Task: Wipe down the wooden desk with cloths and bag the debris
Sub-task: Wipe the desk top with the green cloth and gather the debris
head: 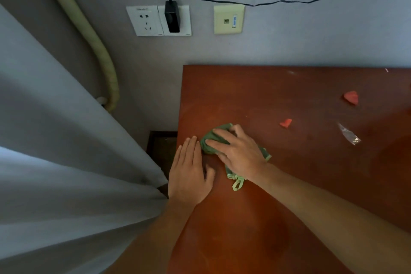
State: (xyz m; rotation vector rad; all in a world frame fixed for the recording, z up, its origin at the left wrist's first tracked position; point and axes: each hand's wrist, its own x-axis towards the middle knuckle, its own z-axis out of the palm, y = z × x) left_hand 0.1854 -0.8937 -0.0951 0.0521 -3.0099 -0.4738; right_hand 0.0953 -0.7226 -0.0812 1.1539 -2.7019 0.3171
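Observation:
A reddish-brown wooden desk point(289, 184) fills the right half of the view. My right hand point(239, 153) presses down on a bunched green cloth point(210, 147) near the desk's left edge, fingers spread over it. Flat on the desk's left edge, just beside the cloth, lies my left hand point(189, 176), holding nothing. Debris is scattered to the right: a small red scrap point(285, 123), a larger red scrap point(351, 97) and a clear plastic wrapper piece point(349, 134).
A pale curtain point(66, 151) hangs at the left, touching my left forearm. On the wall behind are a socket with a black charger point(172, 16), its cable running right, and a beige network plate point(229, 19). A beige pipe point(93, 40) runs down the wall.

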